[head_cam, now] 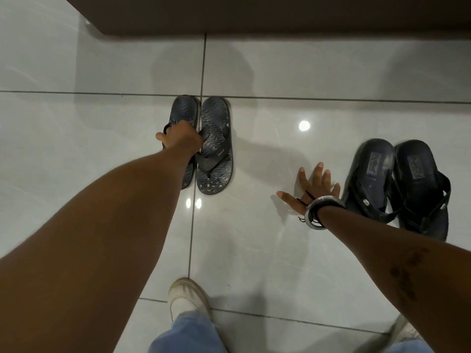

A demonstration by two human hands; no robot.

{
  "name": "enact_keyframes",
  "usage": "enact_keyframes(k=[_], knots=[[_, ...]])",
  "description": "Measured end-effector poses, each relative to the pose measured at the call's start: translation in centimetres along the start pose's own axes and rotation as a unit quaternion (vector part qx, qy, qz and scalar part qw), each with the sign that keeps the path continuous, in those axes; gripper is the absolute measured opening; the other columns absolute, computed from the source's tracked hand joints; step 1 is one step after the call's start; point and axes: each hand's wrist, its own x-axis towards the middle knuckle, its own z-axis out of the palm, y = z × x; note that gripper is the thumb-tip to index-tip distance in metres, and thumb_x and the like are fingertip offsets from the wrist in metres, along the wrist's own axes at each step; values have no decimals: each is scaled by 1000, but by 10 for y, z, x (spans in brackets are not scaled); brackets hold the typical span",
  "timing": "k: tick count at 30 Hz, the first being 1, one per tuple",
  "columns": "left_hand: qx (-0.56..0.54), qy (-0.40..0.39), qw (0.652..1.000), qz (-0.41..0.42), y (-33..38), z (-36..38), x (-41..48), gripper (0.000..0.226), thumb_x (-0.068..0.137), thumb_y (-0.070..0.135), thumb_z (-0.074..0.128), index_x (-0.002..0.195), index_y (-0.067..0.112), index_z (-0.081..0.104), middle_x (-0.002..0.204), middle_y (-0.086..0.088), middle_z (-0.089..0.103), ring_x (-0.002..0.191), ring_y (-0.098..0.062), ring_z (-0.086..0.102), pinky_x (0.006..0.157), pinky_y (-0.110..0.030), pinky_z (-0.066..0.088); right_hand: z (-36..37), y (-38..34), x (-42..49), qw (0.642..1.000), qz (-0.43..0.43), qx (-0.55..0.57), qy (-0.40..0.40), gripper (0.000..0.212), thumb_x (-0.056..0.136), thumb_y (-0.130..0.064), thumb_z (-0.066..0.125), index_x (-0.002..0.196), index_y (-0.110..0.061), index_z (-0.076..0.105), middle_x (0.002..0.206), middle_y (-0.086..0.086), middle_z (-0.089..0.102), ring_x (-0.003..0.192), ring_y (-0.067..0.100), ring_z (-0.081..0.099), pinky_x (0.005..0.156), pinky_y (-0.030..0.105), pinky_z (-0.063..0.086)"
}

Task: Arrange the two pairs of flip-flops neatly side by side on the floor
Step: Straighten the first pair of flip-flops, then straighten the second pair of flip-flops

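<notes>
A pair of dark grey patterned flip-flops lies side by side at the centre of the tiled floor: the left one [185,110] and the right one [215,149], touching along their inner edges. My left hand [179,138] is closed over their straps where the two meet. A pair of plain black flip-flops [397,184] lies at the right, angled and overlapping a little. My right hand [312,186] hovers open with fingers spread just left of the black pair, holding nothing; a bangle sits on its wrist.
A dark brown wall or cabinet base [254,16] runs along the top. Glossy white floor tiles [102,136] with grey grout lines surround the shoes. My white shoe [187,296] and jeans leg are at the bottom centre.
</notes>
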Motion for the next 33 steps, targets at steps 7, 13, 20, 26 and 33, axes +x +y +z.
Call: enact_keyframes(k=[7, 13, 20, 26, 33], knots=[[-30, 25, 999, -38, 4, -9, -15, 46, 78, 59, 63, 92, 16, 55, 99, -10, 61, 109, -32, 53, 101, -50, 26, -2, 1, 0, 1000, 1, -3, -15, 105, 69, -90, 19, 152, -30, -5, 158, 16, -21, 146, 37, -12, 116, 60, 3], [12, 124, 990, 70, 46, -4, -61, 59, 86, 55, 48, 116, 6, 62, 124, -22, 58, 118, -39, 48, 104, -58, 27, -33, 18, -7, 998, 14, 53, -5, 95, 77, -83, 28, 152, -28, 11, 162, 7, -6, 145, 34, 13, 116, 59, 8], [6, 49, 955, 291, 155, 51, -138, 89, 89, 74, 24, 153, 12, 20, 161, -17, 10, 148, -30, 7, 116, -56, -1, -59, 104, -17, 967, 170, 66, 179, 68, 88, -45, 53, 145, -15, 31, 150, 19, 33, 134, 40, 33, 106, 59, 29], [23, -50, 945, 322, 206, 101, -175, 87, 89, 75, 14, 155, 18, 6, 162, -18, -5, 148, -32, -3, 119, -54, 0, -45, 172, -28, 952, 281, 81, 89, 18, 87, -30, 59, 95, -16, 66, 106, 11, 66, 110, 35, 55, 103, 53, 30], [42, -66, 951, 299, 210, 144, -178, 93, 81, 82, 3, 154, 24, 0, 160, -17, -18, 147, -34, -10, 116, -55, -1, -28, 183, -16, 957, 237, 111, 124, 15, 81, -28, 59, 70, -23, 52, 73, 1, 55, 87, 28, 58, 101, 52, 33]])
